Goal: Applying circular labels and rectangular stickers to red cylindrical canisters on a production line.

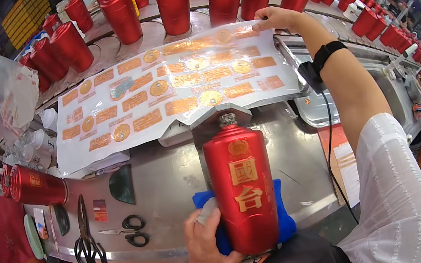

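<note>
A red bottle (246, 220) with gold characters and a clear glass neck leans, neck away from me, on a blue cloth (285, 213). My left hand (205, 244) is closed beside its lower left side, with a pale grey flat piece (206, 210) in the fingers and the thumb against the bottle's base. Beyond the neck lies a white sheet of gold and orange decals (151, 108), slightly wavy and glossy. My right hand (276, 19), arm stretched out, pinches this sheet at its far right corner.
Red bottles (173, 4) line the curved conveyor at the back. On the metal table (173, 176) lie large scissors (86, 236), small scissors (129, 229) and a dark green scraper-like piece (121, 185). A metal tray (313, 111) is at right; a black cable (331, 161) hangs from my right wrist.
</note>
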Motion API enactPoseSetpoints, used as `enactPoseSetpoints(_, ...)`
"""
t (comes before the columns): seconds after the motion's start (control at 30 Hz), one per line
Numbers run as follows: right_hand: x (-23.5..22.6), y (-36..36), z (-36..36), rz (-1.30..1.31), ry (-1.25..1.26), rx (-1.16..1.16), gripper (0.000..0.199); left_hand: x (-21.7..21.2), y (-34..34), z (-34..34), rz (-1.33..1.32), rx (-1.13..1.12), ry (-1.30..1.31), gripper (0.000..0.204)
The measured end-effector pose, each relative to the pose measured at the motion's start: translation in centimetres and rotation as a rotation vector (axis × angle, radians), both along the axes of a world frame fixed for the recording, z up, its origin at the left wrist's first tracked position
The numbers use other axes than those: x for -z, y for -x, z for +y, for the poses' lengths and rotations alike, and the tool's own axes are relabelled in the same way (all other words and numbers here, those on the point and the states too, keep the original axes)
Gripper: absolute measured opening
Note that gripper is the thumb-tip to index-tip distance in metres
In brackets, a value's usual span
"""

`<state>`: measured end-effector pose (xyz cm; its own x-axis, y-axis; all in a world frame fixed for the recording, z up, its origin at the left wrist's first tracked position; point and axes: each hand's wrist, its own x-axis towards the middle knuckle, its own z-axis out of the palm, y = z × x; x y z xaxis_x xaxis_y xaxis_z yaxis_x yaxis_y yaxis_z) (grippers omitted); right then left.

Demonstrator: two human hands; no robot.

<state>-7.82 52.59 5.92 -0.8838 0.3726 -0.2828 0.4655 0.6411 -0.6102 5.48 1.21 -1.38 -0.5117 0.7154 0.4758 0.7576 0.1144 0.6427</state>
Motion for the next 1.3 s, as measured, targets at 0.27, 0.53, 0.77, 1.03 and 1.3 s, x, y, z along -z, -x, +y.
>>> enactPoseSetpoints(0.27,1.4,0.3,-0.9,0.330,-0.727,-0.161,0.020,-0.2,-0.2,0.1,0.015,-0.005,-0.003,0.083)
enactPoseSetpoints(0.53,-1.3,0.5,-5.5,0.617,-1.016,-0.201,0.018,-0.1,-0.6,0.1,0.007,-0.043,0.013,0.084)
enactPoseSetpoints(0.77,-9.3,-0.8,-13.1,0.690,-1.043,-0.532,0.016,-1.8,0.5,-1.1,-0.111,0.037,-0.004,0.075)
enactPoseSetpoints(1.03,-18.8,-10.1,-26.5,0.594,-0.887,-0.820,0.017,-10.0,10.1,2.3,-0.208,0.000,-0.407,0.050)
enactPoseSetpoints(1.3,-15.9,-20.1,-28.8,0.777,-0.691,-0.676,0.014,-12.0,8.4,1.9,-0.864,0.558,0.093,0.023)
